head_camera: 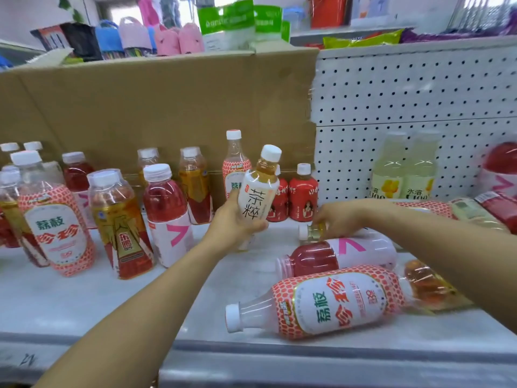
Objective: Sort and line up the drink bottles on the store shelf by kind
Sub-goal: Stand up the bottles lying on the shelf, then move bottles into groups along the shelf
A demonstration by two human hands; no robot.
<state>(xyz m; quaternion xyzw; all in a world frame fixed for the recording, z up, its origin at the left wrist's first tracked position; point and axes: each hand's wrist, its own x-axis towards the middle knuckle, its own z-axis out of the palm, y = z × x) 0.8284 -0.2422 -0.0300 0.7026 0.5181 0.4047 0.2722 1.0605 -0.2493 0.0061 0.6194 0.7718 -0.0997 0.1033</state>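
Note:
My left hand (pixel 236 219) grips a white-labelled tea bottle (pixel 258 189) and holds it upright, slightly tilted, above the shelf (pixel 112 298). My right hand (pixel 337 218) rests its fingers round a small pale bottle (pixel 309 231) that lies on its side. In front of it lie a red drink bottle with a pink mark (pixel 335 254) and a lychee bottle with a red dotted label (pixel 321 302). At the left, several mixed bottles stand upright, among them a lychee bottle (pixel 56 219) and a gold-labelled one (pixel 123 228).
A cardboard sheet (pixel 156 107) backs the left of the shelf, white pegboard (pixel 419 102) the right. Two small red bottles (pixel 302 193) and two pale yellow ones (pixel 404 169) stand at the back. More bottles lie at the far right (pixel 475 211). The shelf's front edge (pixel 279 348) runs below.

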